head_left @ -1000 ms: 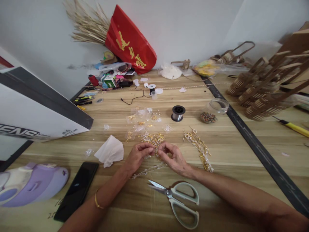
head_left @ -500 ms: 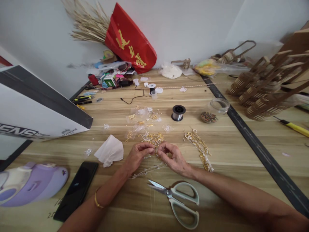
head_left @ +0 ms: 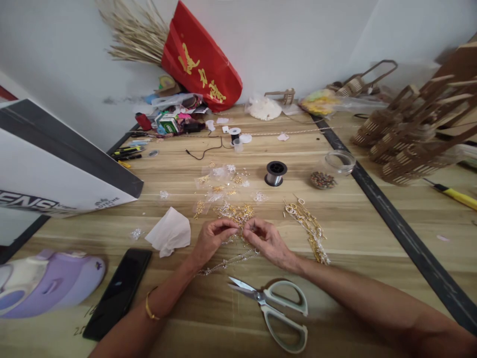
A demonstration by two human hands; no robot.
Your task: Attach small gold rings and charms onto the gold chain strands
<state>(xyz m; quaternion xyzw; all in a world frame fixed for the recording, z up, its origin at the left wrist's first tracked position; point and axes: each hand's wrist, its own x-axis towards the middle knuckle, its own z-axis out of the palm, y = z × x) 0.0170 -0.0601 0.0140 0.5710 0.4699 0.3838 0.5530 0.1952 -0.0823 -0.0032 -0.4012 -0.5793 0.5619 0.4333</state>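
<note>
My left hand [head_left: 213,239] and my right hand [head_left: 269,243] meet fingertip to fingertip at the middle of the table. Each one is closed in a pinch, on something too small to make out. Under and between them lies a silvery beaded strand [head_left: 227,263], partly hidden by the fingers. Just beyond the fingertips spreads a pile of gold and silver beads [head_left: 238,214]. Scissors [head_left: 261,297] with pale green handles rest with parted blades in front of my hands. Right of my right hand lies a bundle of gold and silver chains [head_left: 311,226].
A wire spool [head_left: 276,174] and a glass jar of beads [head_left: 328,174] stand farther back. To the left are a tissue [head_left: 170,232], a black phone [head_left: 118,293], a purple bottle [head_left: 55,283] and a large box [head_left: 67,164]. Woven baskets [head_left: 406,134] stand right.
Both hands stay nearly in place, with only slight finger movement. A little more of the beaded strand's right end shows beside my right hand.
</note>
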